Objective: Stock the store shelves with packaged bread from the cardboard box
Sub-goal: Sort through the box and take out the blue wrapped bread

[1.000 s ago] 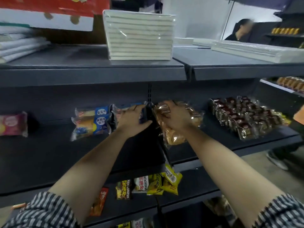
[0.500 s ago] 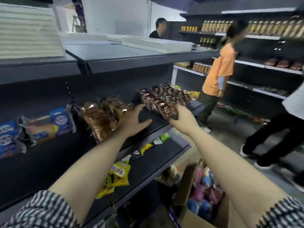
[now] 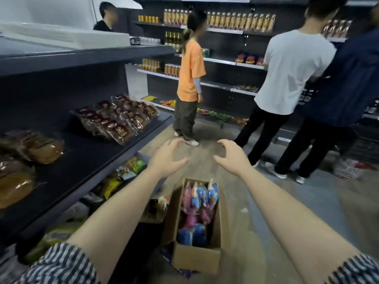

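Observation:
A cardboard box (image 3: pixel 196 257) stands on the floor below my arms, filled with pink and blue bread packs (image 3: pixel 200 198) set on end. My left hand (image 3: pixel 167 158) and my right hand (image 3: pixel 230 155) hover empty in the air above the box's far end, fingers spread and loosely bent. Left of them runs the dark middle shelf (image 3: pixel 86 160). It carries brown bread loaves in clear wrap (image 3: pixel 26 148) at the far left and rows of dark packaged buns (image 3: pixel 117 117) toward its right end.
A person in an orange shirt (image 3: pixel 190 78) stands in the aisle ahead; two more people (image 3: pixel 291 74) stand at the right by the far shelves. Yellow and green snack packs (image 3: pixel 123 173) lie on the lower shelf. White flat boxes (image 3: pixel 67 36) rest on top.
Both hands left the bread on the middle shelf and pulled back empty into the aisle. My view swung right and down, bringing the box on the floor into sight.

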Action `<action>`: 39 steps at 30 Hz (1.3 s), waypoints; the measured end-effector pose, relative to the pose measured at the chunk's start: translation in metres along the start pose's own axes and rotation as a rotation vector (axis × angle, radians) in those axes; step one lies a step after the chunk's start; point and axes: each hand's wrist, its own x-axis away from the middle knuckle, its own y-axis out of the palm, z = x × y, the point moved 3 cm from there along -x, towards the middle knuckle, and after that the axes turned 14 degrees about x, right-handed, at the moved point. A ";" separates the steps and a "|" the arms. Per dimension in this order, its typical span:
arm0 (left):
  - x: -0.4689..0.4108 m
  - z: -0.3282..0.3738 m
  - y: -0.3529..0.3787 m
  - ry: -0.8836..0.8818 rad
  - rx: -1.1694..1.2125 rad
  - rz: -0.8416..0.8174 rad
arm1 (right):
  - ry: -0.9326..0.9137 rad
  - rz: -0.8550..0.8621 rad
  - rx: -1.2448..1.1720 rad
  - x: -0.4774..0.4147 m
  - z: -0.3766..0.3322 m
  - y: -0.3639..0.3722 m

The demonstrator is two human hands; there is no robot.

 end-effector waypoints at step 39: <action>-0.128 -0.144 0.188 -0.292 -0.048 -0.466 | 0.342 -0.431 -0.007 -0.088 0.132 0.180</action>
